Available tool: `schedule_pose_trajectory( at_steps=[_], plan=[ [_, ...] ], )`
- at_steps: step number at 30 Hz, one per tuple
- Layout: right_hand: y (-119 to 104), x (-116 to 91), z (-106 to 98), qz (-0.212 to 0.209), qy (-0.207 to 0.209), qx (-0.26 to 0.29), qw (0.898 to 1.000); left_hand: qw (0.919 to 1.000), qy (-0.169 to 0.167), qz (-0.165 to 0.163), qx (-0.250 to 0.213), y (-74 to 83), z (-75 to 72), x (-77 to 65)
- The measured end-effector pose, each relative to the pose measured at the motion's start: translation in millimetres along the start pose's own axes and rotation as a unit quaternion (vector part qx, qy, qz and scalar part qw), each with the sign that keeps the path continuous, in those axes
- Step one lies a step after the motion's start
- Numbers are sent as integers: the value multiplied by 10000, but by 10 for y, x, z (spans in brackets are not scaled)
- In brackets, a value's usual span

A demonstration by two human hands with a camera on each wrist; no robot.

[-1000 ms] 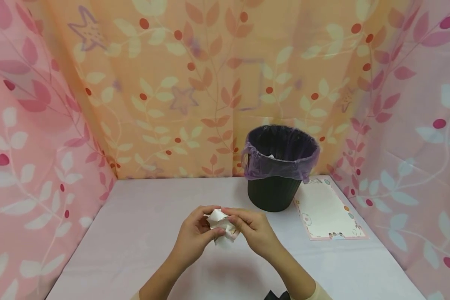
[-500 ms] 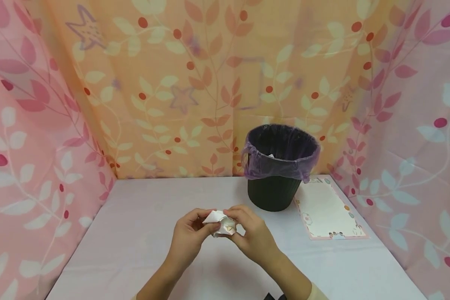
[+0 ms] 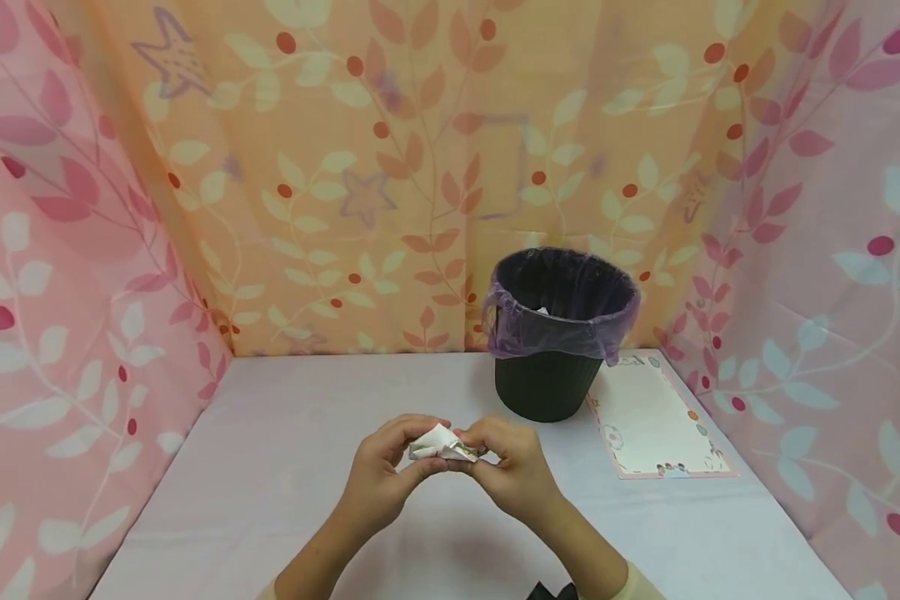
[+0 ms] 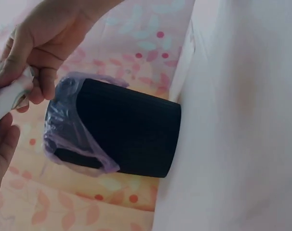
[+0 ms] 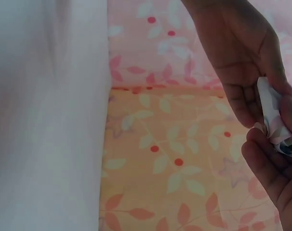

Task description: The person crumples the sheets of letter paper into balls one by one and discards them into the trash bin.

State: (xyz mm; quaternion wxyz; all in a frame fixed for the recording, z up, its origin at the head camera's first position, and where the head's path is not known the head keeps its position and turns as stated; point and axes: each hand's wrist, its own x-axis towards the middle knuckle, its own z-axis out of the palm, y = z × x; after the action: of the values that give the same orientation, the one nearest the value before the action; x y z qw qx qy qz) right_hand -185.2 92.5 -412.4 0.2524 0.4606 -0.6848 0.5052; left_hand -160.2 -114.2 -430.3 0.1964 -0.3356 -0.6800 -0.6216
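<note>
A crumpled piece of white paper (image 3: 438,442) with some coloured print is held between both hands above the table's middle. My left hand (image 3: 378,471) grips its left end, thumb below and fingers over the top. On the other end, my right hand (image 3: 517,471) pinches the paper between thumb and fingers. The left wrist view shows the squeezed paper (image 4: 12,100) as a narrow folded wad. Seen from the right wrist, the paper (image 5: 269,103) has one rolled end with dark print inside; part of it is hidden by the fingers.
A dark bin (image 3: 546,387) lined with a purple plastic bag (image 3: 570,337) stands at the back right, something white inside. Beside it lies a sheet of paper with a decorated border (image 3: 656,421). A black object (image 3: 551,592) shows at the front edge. Patterned curtains surround the table.
The paper has been pressed from a loose crumple into a flatter, smaller wad. Both hands have shifted their fingers on it and stay in about the same place.
</note>
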Motion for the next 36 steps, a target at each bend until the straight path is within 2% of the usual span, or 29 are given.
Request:
schedule_pose_trajectory(
  at_steps=[2, 4, 7, 10, 12, 15, 17, 19, 21, 24, 28, 31, 36],
  plan=[
    [-29, 4, 29, 41, 18, 65, 10000, 9999, 137, -58, -43, 0, 7, -8],
    [-51, 11, 34, 199, -143, -15, 9997, 9995, 251, -201, -9, 1, -1, -13],
    [2, -26, 8, 451, -554, -325, 9969, 9964, 479, -705, 9, 4, -31, -6],
    [1, -25, -20, 518, -843, -578, 9934, 9876, 791, -1324, -283, 8, -57, 10],
    [11, -28, -12, 294, -833, -764, 9931, 9772, 987, -1750, -680, 14, -58, 19],
    [41, -36, 14, -337, -638, -1053, 9918, 9619, 1061, -2264, -1103, 25, -41, 17],
    [69, -40, 24, -742, -452, -1142, 9897, 9573, 971, -2461, -1167, 30, -23, 12],
    [94, -44, 27, -902, -289, -1010, 9904, 9584, 832, -2505, -1085, 34, -11, 8],
    [109, -42, 19, -713, -161, -692, 9949, 9643, 665, -2408, -880, 32, 0, 1],
    [119, -51, -17, -129, 65, -169, 9998, 9781, 396, -1983, -495, 29, 21, 3],
    [92, -56, -52, 706, 226, 692, 9948, 9919, 230, -1240, -132, 16, 41, -1],
    [61, -54, -50, 1166, 168, 1245, 9852, 9960, 263, -842, -129, 6, 50, -12],
    [54, -66, -18, 1422, 135, 1512, 9781, 9987, 380, -274, -201, -2, 63, -38]
  ],
)
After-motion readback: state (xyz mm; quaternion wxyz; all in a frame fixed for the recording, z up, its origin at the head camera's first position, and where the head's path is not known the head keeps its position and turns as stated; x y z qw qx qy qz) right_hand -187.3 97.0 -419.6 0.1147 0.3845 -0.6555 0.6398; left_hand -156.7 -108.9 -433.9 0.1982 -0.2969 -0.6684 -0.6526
